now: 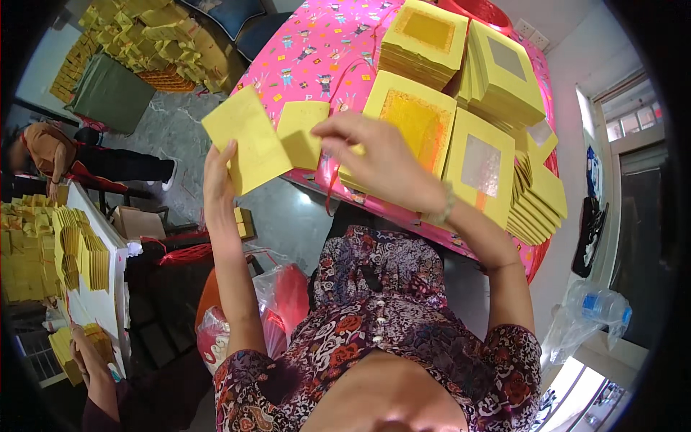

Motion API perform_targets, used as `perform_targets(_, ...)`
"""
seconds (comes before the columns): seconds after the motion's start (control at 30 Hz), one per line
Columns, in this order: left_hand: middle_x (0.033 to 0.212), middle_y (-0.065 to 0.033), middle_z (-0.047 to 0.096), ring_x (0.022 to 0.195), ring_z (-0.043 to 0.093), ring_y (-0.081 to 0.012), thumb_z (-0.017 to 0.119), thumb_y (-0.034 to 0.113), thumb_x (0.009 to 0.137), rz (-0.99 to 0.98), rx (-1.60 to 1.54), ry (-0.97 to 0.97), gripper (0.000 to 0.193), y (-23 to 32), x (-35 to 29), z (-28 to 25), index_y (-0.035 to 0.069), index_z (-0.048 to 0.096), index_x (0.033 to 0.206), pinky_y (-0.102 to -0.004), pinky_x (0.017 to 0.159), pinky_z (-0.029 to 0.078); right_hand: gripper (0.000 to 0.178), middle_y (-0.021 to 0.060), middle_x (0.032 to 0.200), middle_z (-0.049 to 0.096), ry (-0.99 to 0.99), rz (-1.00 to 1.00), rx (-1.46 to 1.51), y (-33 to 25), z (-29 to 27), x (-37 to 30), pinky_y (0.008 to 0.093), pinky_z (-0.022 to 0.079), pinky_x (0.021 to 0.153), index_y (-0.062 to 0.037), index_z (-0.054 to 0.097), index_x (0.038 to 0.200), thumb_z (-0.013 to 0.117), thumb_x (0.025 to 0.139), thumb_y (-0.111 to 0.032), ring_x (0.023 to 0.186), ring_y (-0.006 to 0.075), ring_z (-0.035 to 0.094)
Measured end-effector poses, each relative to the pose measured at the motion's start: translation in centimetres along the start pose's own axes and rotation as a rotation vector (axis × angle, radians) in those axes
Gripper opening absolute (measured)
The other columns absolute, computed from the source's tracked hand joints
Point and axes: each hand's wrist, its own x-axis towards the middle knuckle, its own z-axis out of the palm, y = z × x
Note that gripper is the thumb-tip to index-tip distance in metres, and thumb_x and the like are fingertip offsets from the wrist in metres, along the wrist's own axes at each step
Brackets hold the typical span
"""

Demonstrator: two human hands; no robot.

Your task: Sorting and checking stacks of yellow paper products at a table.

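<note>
In my left hand (222, 173) a square piece of yellow paper (248, 140) is gripped by its lower left edge, tilted above the table's front edge. Whether it is one sheet or several layers, I cannot tell. My right hand (374, 147) hovers with thumb and forefinger bent and apart, holding nothing that I can see. Just left of its fingertips, another yellow paper piece (306, 119) lies on the table. Below and behind the right hand sits a stack of yellow papers with an orange-gold printed square (421, 108), partly covered by the hand.
A pink patterned tablecloth (309, 43) covers the table. More yellow stacks (507, 61) stand right, by a red basin (479, 11). A red ribbon (332, 183) hangs over the edge. At left are a white table (101, 302), a co-worker's hand (90, 360) and another person (54, 147).
</note>
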Motion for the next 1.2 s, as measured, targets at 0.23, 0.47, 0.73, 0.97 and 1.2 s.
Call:
perform_targets(0.23, 0.128, -0.0139, 0.05, 0.115, 0.053, -0.026, 0.046, 0.006, 0.094, -0.126, -0.124, 0.152, 0.039, -4.6, -2.3, -6.1, 0.0, 0.04, 0.131, -0.0392, 0.096, 0.045, 0.062, 0.0314, 0.133, 0.033, -0.05, -0.113, -0.369, 2.7, 11.8, -4.3, 0.0478, 0.035, 0.102, 0.007, 0.034, 0.131, 0.064, 0.078, -0.006, 0.127, 0.046, 0.032)
perform_targets(0.47, 0.121, -0.0129, 0.054, 0.107, 0.057, -0.027, 0.049, 0.009, 0.093, -0.124, -0.125, 0.144, 0.038, -7.2, -3.8, -9.4, 0.0, 0.041, 0.129, -0.0403, 0.091, 0.048, 0.072, 0.0303, 0.139, 0.028, 0.07, 0.033, -0.682, 9.7, 16.9, -0.1, 0.0553, 0.024, 0.106, 0.0015, 0.033, 0.135, 0.069, 0.074, -0.011, 0.132, 0.0491, 0.021)
perform_targets(0.73, 0.118, -0.0138, 0.056, 0.104, 0.059, -0.0258, 0.05, 0.008, 0.092, -0.156, -0.016, 0.188, 0.036, -7.8, -4.2, -10.4, -0.001, 0.043, 0.126, -0.0397, 0.089, 0.049, 0.038, 0.0186, 0.116, 0.053, 0.079, -0.076, -0.832, 11.7, 17.6, -2.0, 0.0448, 0.044, 0.087, -0.0016, 0.05, 0.117, 0.055, 0.08, -0.009, 0.108, 0.0375, 0.049)
perform_targets(0.97, 0.113, -0.0131, 0.059, 0.099, 0.061, -0.0243, 0.051, 0.005, 0.091, -0.158, 0.052, 0.239, 0.031, -8.0, -3.8, -8.2, -0.001, 0.048, 0.121, -0.0369, 0.085, 0.051, 0.042, 0.0229, 0.114, 0.056, 0.304, -0.135, -0.359, 8.2, 14.9, -2.7, 0.04, 0.049, 0.086, 0.0011, 0.05, 0.118, 0.051, 0.076, 0.004, 0.101, 0.0373, 0.058)
perform_targets(1.2, 0.111, -0.0127, 0.061, 0.098, 0.062, -0.0214, 0.04, 0.015, 0.095, -0.259, 0.009, 0.025, 0.032, -8.3, -2.1, -3.4, -0.001, 0.049, 0.121, -0.0334, 0.083, 0.051, 0.045, 0.0204, 0.124, 0.052, 0.169, -0.293, -0.434, 6.8, 15.1, -5.3, 0.0434, 0.042, 0.098, -0.0034, 0.051, 0.124, 0.05, 0.079, -0.004, 0.118, 0.0371, 0.049)
